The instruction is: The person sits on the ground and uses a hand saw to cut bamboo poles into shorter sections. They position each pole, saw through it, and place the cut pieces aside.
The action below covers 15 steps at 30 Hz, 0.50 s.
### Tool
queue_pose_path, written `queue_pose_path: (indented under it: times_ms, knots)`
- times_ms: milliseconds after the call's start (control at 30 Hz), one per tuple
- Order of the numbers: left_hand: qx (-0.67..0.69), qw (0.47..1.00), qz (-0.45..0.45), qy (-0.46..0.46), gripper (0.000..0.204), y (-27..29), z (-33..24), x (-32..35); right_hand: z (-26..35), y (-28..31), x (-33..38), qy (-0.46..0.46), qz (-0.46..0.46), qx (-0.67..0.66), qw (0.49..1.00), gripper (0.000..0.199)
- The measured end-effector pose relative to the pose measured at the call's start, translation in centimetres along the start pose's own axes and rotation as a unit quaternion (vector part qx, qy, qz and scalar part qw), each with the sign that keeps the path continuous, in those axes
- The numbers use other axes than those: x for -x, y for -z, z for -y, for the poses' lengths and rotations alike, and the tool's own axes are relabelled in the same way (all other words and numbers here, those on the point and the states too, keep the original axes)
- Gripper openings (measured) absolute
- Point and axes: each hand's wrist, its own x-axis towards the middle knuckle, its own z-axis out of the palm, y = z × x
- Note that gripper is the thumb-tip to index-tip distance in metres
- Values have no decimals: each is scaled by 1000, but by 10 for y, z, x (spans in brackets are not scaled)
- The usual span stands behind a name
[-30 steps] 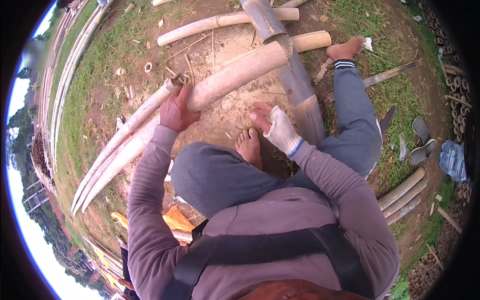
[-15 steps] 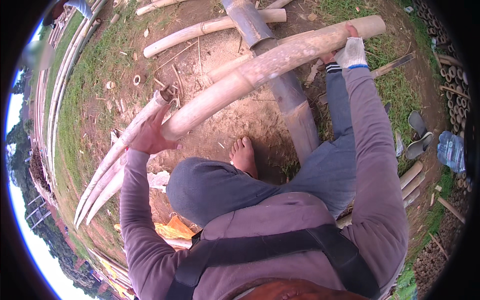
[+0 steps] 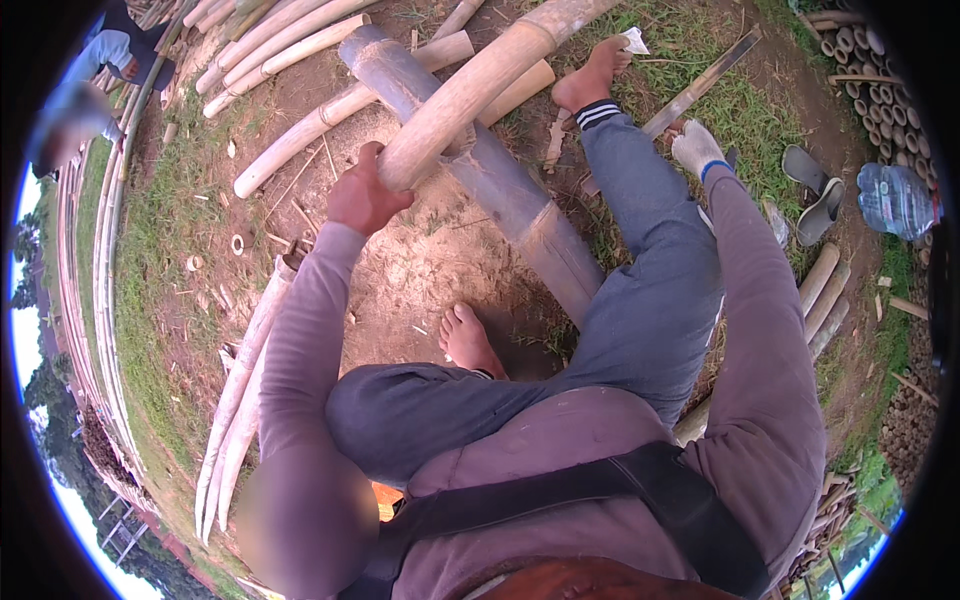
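Observation:
My bare left hand (image 3: 362, 196) grips the near end of a thick pale bamboo pole (image 3: 475, 92), its fingers and thumb around the end. The pole slants up to the far right and lies across a darker grey bamboo log (image 3: 515, 215). My right hand (image 3: 698, 148), in a white knitted glove with a blue cuff, is low beside my right shin, off the pole. It is near a long flat strip (image 3: 705, 85) and a small dark thing on the ground. Its fingers are mostly hidden, so a hold cannot be made out.
Pale bamboo pieces (image 3: 290, 150) lie beyond the log, and curved ones (image 3: 243, 385) at my left. Grey sandals (image 3: 815, 195) and a clear blue plastic bottle (image 3: 893, 202) are at right, near stacked bamboo cut ends (image 3: 880, 105). Another person (image 3: 105, 60) is at far left.
My right hand has let go of the bamboo pole and moved down beside my leg. The pole and my left hand have shifted away from me, and my right foot now shows beside the pole.

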Motion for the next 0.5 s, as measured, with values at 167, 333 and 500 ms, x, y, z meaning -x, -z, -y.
queue_pose_path:
  times_ms: [167, 333, 500]
  knots:
    - [40, 999, 4, -36, 105, -13, -14, -39, 48, 2, 59, 4, 52, 64, 997, 28]
    - [121, 969, -172, -131, 74, 3, 23, -14, 31, -45, 22, 38, 52, 103, 993, 29]
    - [214, 961, -172, -13, 41, 5, 65, 31, -50, -98, -28, 36, 13, -67, 997, 31]
